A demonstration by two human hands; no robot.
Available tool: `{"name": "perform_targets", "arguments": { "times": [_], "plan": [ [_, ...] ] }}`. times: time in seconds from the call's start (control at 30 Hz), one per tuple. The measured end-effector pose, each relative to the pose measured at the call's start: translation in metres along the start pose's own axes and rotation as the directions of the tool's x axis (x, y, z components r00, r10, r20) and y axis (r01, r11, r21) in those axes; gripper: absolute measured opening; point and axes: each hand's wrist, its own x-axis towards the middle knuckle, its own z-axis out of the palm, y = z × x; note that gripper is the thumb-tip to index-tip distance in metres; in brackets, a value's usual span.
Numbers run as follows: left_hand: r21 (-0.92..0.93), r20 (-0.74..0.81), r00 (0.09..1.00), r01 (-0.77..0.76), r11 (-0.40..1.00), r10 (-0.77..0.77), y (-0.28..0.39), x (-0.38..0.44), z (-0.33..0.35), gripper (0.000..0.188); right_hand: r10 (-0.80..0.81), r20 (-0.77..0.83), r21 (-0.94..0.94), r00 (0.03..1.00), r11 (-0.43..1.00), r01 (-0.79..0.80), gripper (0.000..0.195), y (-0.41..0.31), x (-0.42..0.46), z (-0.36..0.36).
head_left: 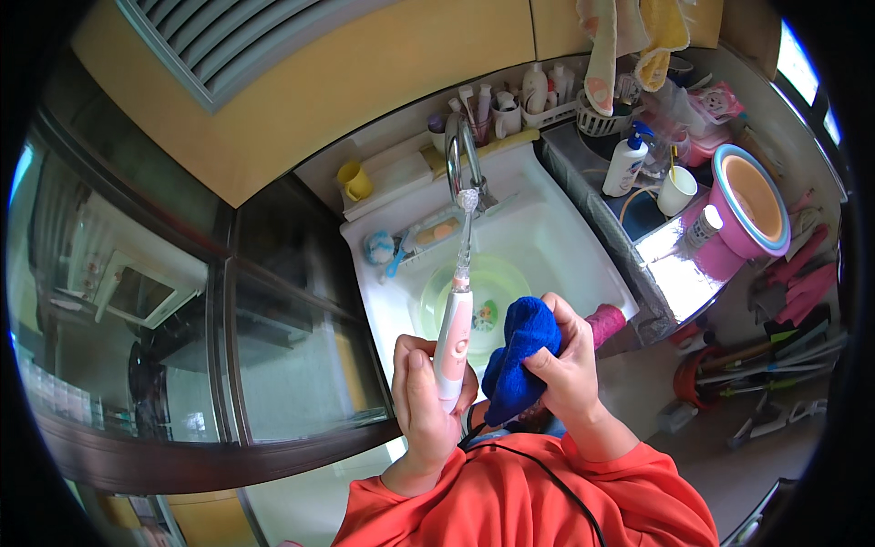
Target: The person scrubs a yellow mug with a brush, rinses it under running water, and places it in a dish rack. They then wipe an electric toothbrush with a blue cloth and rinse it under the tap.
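My left hand grips the lower handle of a pink and white electric toothbrush. The brush stands upright in view, its clear neck and round bristle head pointing away from me towards the faucet. In my right hand a bunched blue cloth is pinched between thumb and fingers, close beside the toothbrush but apart from its handle. Both hands are over the near edge of a white sink. Inside the sink sits a translucent greenish basin with a coloured picture on its bottom, partly hidden by the toothbrush and cloth.
A yellow mug stands on the left ledge. The right counter holds a pump bottle, a white cup and stacked plastic basins. A pink cloth hangs over the sink's front corner. Glass-paned sliding doors flank the left.
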Motion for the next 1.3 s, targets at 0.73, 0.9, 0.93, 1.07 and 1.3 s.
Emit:
{"name": "perform_targets", "arguments": {
  "times": [0.73,0.9,0.93,1.07,1.3],
  "plan": [
    [0.310,-0.136,0.937,-0.267,0.912,0.321,-0.020,0.000,-0.009,0.026,-0.135,0.066,-0.464,0.989,0.873,0.150,0.034,-0.015,0.027,0.040],
    [0.360,-0.068,0.957,-0.239,0.902,0.281,-0.027,-0.001,-0.013,0.023,0.191,0.121,-0.515,0.974,0.851,-0.103,0.040,-0.016,0.009,0.035],
    [0.406,-0.064,0.943,-0.275,0.872,0.327,-0.028,0.000,-0.014,0.023,0.094,0.177,-0.475,0.980,0.880,0.001,0.037,-0.019,0.012,0.031],
    [0.292,-0.143,0.971,-0.145,0.945,0.193,-0.026,-0.005,-0.014,0.025,-0.077,0.019,-0.448,0.997,0.891,0.077,0.033,-0.022,0.031,0.030],
    [0.146,-0.136,0.972,-0.169,0.975,0.189,-0.024,0.010,-0.012,0.027,0.111,0.209,-0.575,0.972,0.818,0.030,0.028,-0.005,0.005,0.025]
  ]
}}
